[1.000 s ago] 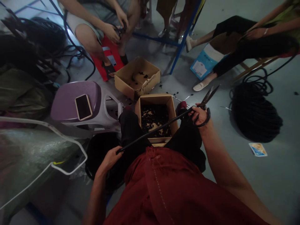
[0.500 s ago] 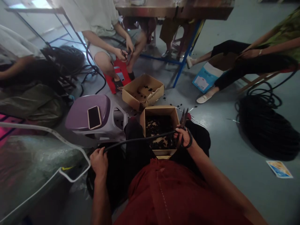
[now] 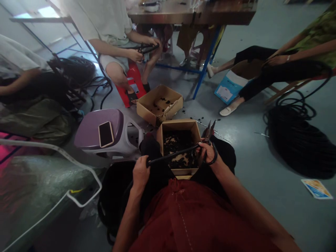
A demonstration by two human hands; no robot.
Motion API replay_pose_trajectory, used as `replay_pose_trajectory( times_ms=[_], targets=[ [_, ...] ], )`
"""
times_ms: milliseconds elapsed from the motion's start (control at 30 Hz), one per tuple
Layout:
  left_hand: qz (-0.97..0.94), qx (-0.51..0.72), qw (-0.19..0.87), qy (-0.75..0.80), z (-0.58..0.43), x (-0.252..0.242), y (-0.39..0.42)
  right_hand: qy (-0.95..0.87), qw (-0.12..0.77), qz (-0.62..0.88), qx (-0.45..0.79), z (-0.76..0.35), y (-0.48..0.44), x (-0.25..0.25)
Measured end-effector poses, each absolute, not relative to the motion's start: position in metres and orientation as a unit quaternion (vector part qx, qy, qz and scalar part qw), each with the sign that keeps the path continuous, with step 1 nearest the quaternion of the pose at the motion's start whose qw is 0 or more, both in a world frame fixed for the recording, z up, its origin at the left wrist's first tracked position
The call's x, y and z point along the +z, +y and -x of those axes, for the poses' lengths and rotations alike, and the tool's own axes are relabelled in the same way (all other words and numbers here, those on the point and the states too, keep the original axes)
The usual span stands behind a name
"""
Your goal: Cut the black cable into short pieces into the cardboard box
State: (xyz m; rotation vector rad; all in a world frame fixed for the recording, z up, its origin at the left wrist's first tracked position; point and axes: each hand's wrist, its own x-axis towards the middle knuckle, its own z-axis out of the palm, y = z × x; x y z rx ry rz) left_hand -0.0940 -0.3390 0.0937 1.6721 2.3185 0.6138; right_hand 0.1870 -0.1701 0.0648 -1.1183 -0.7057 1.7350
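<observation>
A black cord or tube runs between my two hands, above my lap. My left hand is closed round it on the left. On the right, my right hand holds a pair of scissors, blades pointing away from me and slightly parted, one handle loop round the hand. The fingers of that hand also pinch the cord. Beneath the cord, between my knees, stands a cardboard box with many small black pieces in it.
Another cardboard box lies just beyond. On the left, a phone rests on a purple-topped stool. A large coil of black cord lies on the floor at right. Co-workers sit around, one holding black cord.
My left hand has moved right along the cord, closer to my right hand, so the span between them is shorter. My right hand and the scissors have hardly moved.
</observation>
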Motion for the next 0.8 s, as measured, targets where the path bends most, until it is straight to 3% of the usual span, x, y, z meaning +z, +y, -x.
replay_pose_trajectory(
  times_ms=[300, 567, 667, 800],
  targets=[
    [-0.629, 0.229, 0.335, 0.663, -0.011, 0.097, -0.283, -0.302, 0.47, 0.472, 0.682, -0.17, -0.179, 0.083],
    [-0.361, 0.354, 0.685, 0.524, -0.026, 0.093, -0.281, -0.417, 0.393, 0.46, 0.678, -0.166, -0.198, 0.084],
    [-0.308, 0.362, 0.722, 0.502, -0.022, 0.09, -0.283, -0.436, 0.377, 0.464, 0.673, -0.163, -0.202, 0.087],
    [-0.318, 0.373, 0.658, 0.571, -0.003, 0.089, -0.279, -0.466, 0.357, 0.468, 0.661, -0.167, -0.203, 0.085]
  ],
)
